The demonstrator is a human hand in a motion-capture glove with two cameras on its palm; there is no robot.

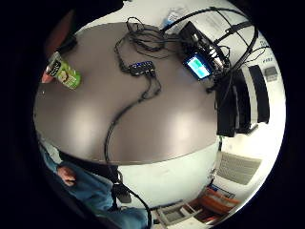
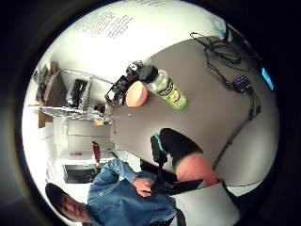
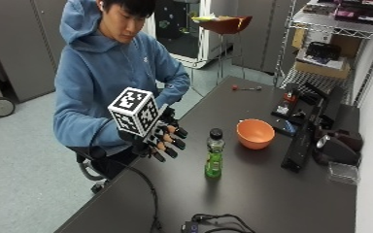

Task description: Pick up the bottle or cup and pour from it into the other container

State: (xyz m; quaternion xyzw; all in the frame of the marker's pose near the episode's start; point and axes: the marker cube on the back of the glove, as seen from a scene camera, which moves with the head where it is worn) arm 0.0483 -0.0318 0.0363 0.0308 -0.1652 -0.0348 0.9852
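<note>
A green-labelled bottle [image 3: 214,154] with a black cap stands upright on the dark table [image 3: 251,194]. An orange bowl [image 3: 255,133] sits just beyond it. My gloved right hand [image 3: 162,138] hovers above the table's near edge, left of the bottle and apart from it, fingers loosely spread and holding nothing. In the thumb side palm view the bottle [image 2: 167,89] and bowl [image 2: 137,94] lie side by side on the table. The little finger side palm view shows the bottle [image 1: 64,72] near the table's rim.
Black devices and a stand [image 3: 306,131] crowd the table's right side by a wire shelf [image 3: 329,43]. A cable hub [image 3: 199,226] with cords lies at the table's near end; it shows too as the hub [image 1: 142,68]. A small red item [image 3: 236,88] lies at the far end.
</note>
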